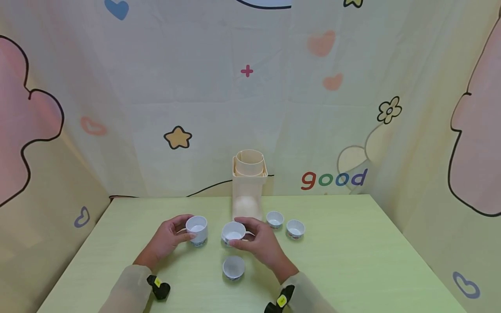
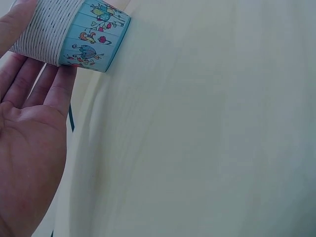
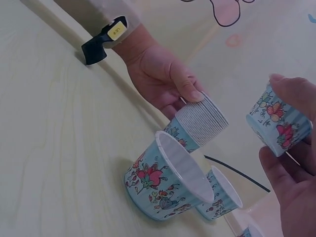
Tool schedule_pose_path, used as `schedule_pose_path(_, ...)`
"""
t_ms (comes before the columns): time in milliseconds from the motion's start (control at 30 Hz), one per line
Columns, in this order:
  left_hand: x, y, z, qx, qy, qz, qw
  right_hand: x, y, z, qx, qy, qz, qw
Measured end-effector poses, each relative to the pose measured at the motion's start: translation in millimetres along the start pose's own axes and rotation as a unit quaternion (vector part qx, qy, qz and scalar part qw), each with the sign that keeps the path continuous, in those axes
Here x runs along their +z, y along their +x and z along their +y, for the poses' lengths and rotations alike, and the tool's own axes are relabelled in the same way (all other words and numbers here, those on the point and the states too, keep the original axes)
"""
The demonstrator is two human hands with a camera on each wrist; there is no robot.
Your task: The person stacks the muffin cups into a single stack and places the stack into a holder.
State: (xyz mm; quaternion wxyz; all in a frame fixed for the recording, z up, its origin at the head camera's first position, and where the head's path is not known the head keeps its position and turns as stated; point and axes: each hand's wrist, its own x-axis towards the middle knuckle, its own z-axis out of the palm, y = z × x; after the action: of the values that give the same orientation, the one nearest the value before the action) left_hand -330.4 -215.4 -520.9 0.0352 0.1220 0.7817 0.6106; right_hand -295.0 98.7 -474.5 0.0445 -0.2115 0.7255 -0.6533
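Note:
My left hand (image 1: 169, 237) grips a stack of nested paper cups (image 1: 197, 230); their packed rims show in the left wrist view, above a light blue side printed with flowers. To its right, my right hand (image 1: 261, 240) holds a single paper cup (image 1: 233, 232) between thumb and fingers. In the right wrist view that cup (image 3: 279, 121) is tilted and apart from the stack (image 3: 197, 121). A paper cup (image 1: 233, 267) stands upright nearer the front. Behind it in the right wrist view stands another upright cup (image 3: 217, 195), which I cannot clearly make out in the head view.
Two upright paper cups, a farther one (image 1: 275, 219) and a nearer one (image 1: 295, 229), stand right of my right hand. A beige dispenser-like stand (image 1: 247, 191) with a round top is at the table's back edge. Behind the table (image 1: 352, 252) hangs a printed cloth (image 1: 207, 78).

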Motion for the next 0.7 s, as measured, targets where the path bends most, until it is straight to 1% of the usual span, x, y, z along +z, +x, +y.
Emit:
schedule_pose_path(300, 2.9, 0.0, 1.4, -0.003, 0.002, 0.001, 1.0000, 7.3, 8.2, -2.1, 0.001, 0.011, -0.007, 0.9999)
schedule_pose_path(500, 0.9, 0.8, -0.9, -0.001, 0.006, 0.002, 1.0000, 16.1, 17.1, -3.4, 0.006, 0.024, -0.007, 0.9997)
schedule_pose_path(700, -0.2, 0.2, -0.2, -0.005, 0.005, 0.003, 1.0000, 26.9, 27.7, -5.2, 0.015, 0.003, -0.002, 0.9999)
